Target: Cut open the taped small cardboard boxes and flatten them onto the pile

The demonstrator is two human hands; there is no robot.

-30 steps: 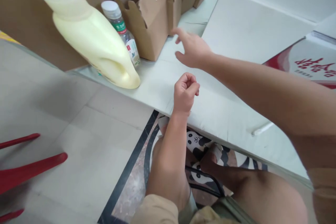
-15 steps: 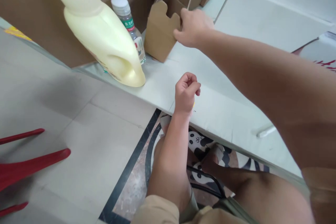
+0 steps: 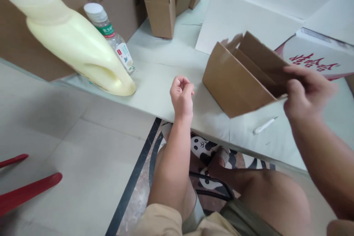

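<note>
My right hand [image 3: 309, 94], a little blurred, grips the near right edge of an open brown cardboard box [image 3: 239, 84], thumb outside and fingers over the far wall. The box is tilted above the table, and its notched end points away to the left. My left hand [image 3: 181, 94] is curled into a loose fist over the table's front edge, left of the box; nothing shows in it. A small white pen-like tool with a thin dark tip [image 3: 264, 125] lies on the table below the box.
A large pale yellow jug [image 3: 80, 48] and a clear bottle with a white cap [image 3: 110, 37] stand at the left. More brown cartons [image 3: 160, 7] are at the back. A white box with red lettering [image 3: 318, 57] lies open at the right. Red chair legs [image 3: 33, 191] show on the floor.
My right hand has drawn one cardboard box away from the back cartons, bringing it right and nearer. My left hand stays curled in about the same place. The view has shifted slightly right.
</note>
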